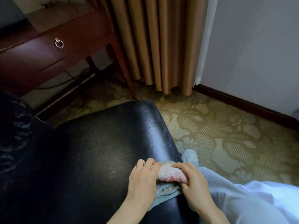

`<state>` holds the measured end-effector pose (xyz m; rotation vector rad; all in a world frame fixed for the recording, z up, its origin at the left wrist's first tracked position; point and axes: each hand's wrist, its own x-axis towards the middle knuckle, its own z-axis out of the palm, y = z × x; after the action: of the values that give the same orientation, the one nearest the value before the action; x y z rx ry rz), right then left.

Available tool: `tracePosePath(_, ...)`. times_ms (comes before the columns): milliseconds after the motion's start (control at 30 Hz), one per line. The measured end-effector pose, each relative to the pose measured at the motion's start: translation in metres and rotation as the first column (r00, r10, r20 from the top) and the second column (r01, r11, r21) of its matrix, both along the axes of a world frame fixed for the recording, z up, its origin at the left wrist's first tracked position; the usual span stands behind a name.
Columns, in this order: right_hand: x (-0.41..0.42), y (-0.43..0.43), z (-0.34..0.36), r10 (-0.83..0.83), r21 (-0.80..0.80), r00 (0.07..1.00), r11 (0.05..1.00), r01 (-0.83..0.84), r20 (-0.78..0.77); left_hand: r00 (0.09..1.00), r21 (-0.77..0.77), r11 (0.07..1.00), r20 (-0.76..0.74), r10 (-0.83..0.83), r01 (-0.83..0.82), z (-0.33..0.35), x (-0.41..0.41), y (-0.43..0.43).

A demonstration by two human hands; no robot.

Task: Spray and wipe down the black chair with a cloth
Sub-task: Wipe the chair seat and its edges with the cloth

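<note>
We see the terry cloth (pixel 169 174), pink-white with red flecks on top and pale blue beneath, bunched on the near right edge of the black chair seat (pixel 105 151). Both hands are on it. The left hand (pixel 142 178) curls its fingers over the cloth's left end, and the right hand (pixel 193 181) grips the right end, thumb underneath.

We judge the job to be at an early or middle stage. The seat's middle shows a dull, hazy patch and its right edge a greyish film, though we cannot tell whether that is spray or dust. The padded part (pixel 17 135) left of the seat looks untouched. No spray bottle is in view.

We can read no brand, label or writing anywhere.
</note>
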<state>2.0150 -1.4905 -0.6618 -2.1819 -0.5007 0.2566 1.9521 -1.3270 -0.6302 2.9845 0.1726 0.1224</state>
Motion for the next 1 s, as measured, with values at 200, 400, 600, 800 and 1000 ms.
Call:
tracePosePath(200, 0.001, 0.005, -0.004, -0.029, 0.004, 0.999, 1.000, 0.029, 0.023, 1.000, 0.025, 1.000, -0.008, 0.008, -0.007, -0.010, 0.012, 0.006)
tracePosePath(400, 0.001, 0.003, -0.002, -0.021, 0.005, 1.000, 1.000, 0.021, -0.004, 1.000, -0.015, 1.000, -0.005, -0.023, 0.023, -0.006, 0.008, 0.006)
tracePosePath(600, 0.003, 0.000, -0.002, 0.023, 0.004, 0.999, 1.000, -0.023, -0.029, 0.995, -0.054, 0.995, -0.048, -0.082, 0.079, -0.001, 0.009, 0.013)
tracePosePath(800, 0.004, 0.005, 0.010, 0.018, -0.078, 0.999, 0.997, -0.021, -0.050, 0.994, -0.052, 0.993, -0.002, -0.107, 0.107, 0.017, 0.011, 0.011)
tracePosePath(1000, 0.004, 0.012, 0.016, -0.054, -0.136, 0.995, 0.990, 0.042, -0.087, 0.985, 0.038, 0.986, -0.071, -0.158, 0.161, 0.016, 0.016, 0.016)
